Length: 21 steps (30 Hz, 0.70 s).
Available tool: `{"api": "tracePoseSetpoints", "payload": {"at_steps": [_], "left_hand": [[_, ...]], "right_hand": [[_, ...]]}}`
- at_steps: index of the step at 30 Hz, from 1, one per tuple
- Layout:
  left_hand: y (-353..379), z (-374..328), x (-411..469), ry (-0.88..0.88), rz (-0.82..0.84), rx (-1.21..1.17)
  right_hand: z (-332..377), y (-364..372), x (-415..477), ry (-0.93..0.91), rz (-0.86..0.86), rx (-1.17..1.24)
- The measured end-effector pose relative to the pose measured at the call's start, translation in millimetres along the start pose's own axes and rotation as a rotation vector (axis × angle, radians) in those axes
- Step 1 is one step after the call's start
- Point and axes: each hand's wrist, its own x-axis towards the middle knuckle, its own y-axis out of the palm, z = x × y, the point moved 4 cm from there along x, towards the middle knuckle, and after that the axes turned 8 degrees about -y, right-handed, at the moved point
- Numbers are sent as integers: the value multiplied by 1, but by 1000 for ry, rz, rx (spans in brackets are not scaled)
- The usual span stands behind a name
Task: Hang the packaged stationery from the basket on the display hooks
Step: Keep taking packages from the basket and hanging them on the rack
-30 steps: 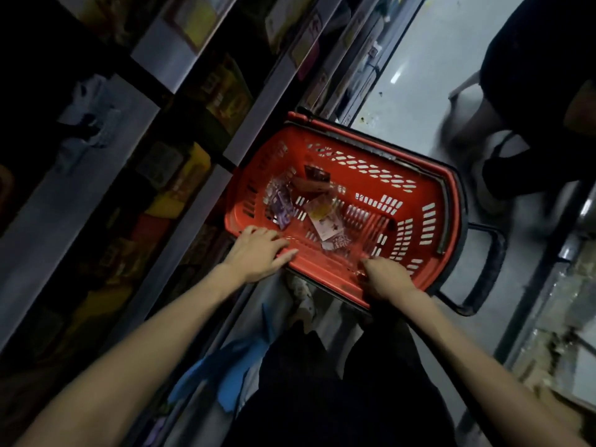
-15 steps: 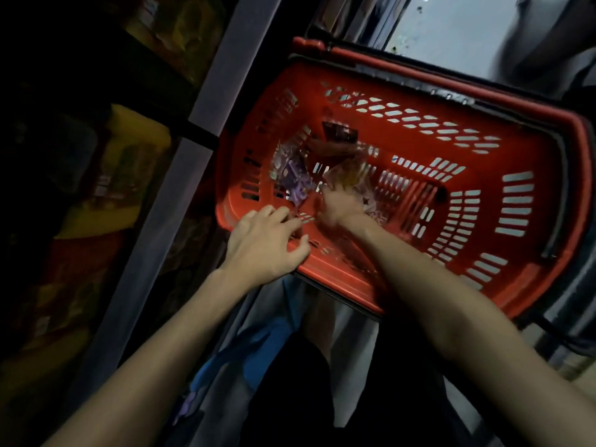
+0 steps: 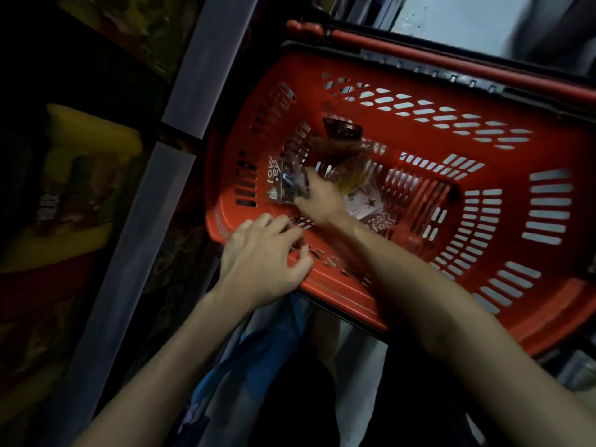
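Both hands were at the red basket (image 3: 522, 321). The left hand (image 3: 263, 258) lay on its near rim with the fingers bent over the edge and the thumb against the outer side. The right hand (image 3: 322, 200) reached inside and pinched a clear packet (image 3: 280, 183) with white lettering, close to the left wall of the basket. More packaged stationery lay on the basket floor just beside it: a dark packet (image 3: 342, 130), a yellowish packet (image 3: 356, 175) and a white card (image 3: 366, 204). Left of the basket stood a grey shelf rail (image 3: 200, 79) with dim, blurred goods behind it.
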Motion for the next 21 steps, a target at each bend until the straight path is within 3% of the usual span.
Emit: {"api": "tracePoseSetpoints", "payload": {"at_steps": [2, 4, 7, 12, 16, 19, 21], "left_hand": [[-1, -1, 0, -5, 19, -3], [-2, -1, 0, -12, 34, -14], [-3, -1, 0, -19, 53, -24], [-2, -2, 1, -19, 61, -22], [0, -1, 1, -24, 59, -23], [2, -1, 2, -19, 59, -32], [1, -1, 1, -15, 48, -31]], "right_hand": [[-18, -12, -9, 75, -65, 33], [-41, -24, -16, 28, -53, -189], [-68, -37, -25, -115, 120, -588], [-91, -50, -35, -144, 270, -780], [-99, -40, -41, 19, 82, -608], [-99, -36, -40, 228, -238, -182], [-101, -37, -35, 384, -302, -38]]}}
